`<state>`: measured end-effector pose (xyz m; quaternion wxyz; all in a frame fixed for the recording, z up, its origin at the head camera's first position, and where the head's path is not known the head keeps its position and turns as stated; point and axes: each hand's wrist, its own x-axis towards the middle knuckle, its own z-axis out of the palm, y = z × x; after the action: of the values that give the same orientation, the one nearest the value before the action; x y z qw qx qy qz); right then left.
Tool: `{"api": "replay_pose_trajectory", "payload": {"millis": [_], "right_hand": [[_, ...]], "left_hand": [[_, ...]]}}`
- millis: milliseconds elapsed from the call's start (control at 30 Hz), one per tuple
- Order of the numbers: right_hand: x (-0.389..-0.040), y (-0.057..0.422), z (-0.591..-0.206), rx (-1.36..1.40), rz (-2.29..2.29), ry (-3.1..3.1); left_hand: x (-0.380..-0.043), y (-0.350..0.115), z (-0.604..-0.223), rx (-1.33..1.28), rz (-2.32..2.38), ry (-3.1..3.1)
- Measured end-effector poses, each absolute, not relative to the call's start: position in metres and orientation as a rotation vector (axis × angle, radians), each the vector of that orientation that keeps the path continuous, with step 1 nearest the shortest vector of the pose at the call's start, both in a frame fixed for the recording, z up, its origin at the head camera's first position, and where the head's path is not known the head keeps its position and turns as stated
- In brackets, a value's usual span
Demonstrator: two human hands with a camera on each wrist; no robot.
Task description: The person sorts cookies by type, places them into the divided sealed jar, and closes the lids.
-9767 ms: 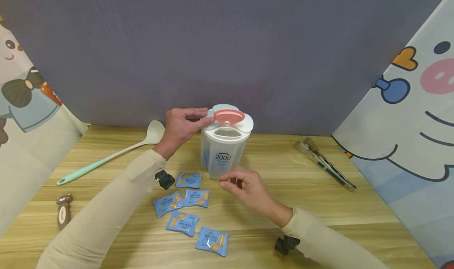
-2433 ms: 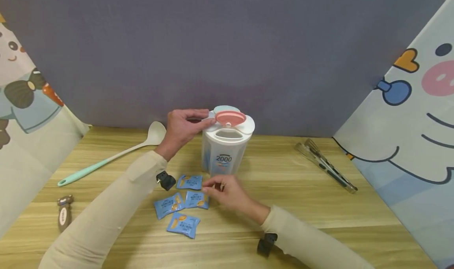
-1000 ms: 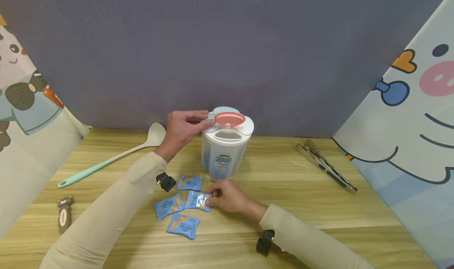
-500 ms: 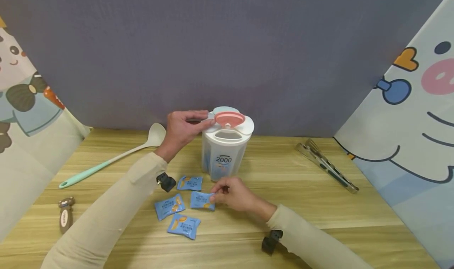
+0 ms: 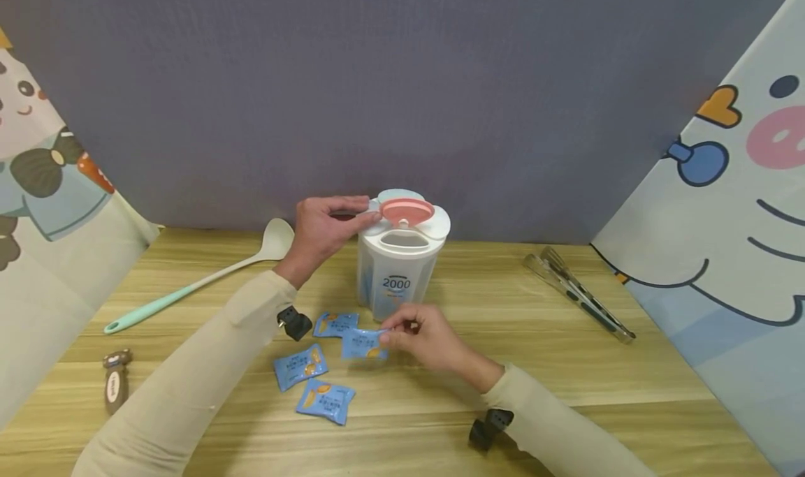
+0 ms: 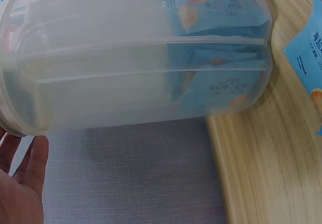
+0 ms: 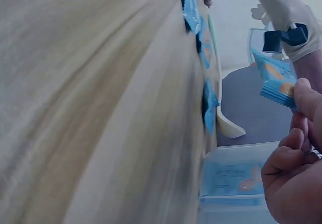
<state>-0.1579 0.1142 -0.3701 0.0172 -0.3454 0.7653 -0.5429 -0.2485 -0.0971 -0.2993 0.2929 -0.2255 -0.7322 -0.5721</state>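
My left hand (image 5: 317, 232) holds the left edge of the white lid (image 5: 437, 222) on a clear storage canister (image 5: 397, 285) marked 2000. One coral flap (image 5: 407, 212) stands raised beside a lid opening. Blue snack packets (image 6: 221, 12) lie at the canister's bottom in the left wrist view. Between thumb and fingers, my right hand (image 5: 428, 337) pinches a blue snack packet (image 5: 360, 345) by its right end, raised above the tabletop in the right wrist view. Three more packets lie to its left: one at the back (image 5: 332, 324), one in the middle (image 5: 300, 367), one in front (image 5: 325, 401).
A white ladle (image 5: 229, 264) with a mint handle lies back left on the wooden table (image 5: 440, 421). Near the left edge is a brown bear-shaped object (image 5: 115, 383). Metal tongs (image 5: 578, 292) lie at the right. A grey panel (image 5: 402, 86) stands behind the table.
Five packets lay on the table in the oldest frame. In the last second my right hand took one beside the others, drew it right and lifted it. My left hand stayed at the lid.
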Motion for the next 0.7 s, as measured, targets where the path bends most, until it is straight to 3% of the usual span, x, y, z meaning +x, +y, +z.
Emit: {"api": "replay_pose_trajectory", "payload": {"millis": [200, 700], "right_hand": [[-0.16, 0.117, -0.365, -1.194, -1.808, 2.334], [-0.169, 0.131, -0.352, -1.194, -2.024, 2.242]], "left_hand": [[-0.249, -0.097, -0.299, -0.597, -1.521, -1.96], [-0.249, -0.097, -0.3, -0.604, -1.512, -1.962]]}}
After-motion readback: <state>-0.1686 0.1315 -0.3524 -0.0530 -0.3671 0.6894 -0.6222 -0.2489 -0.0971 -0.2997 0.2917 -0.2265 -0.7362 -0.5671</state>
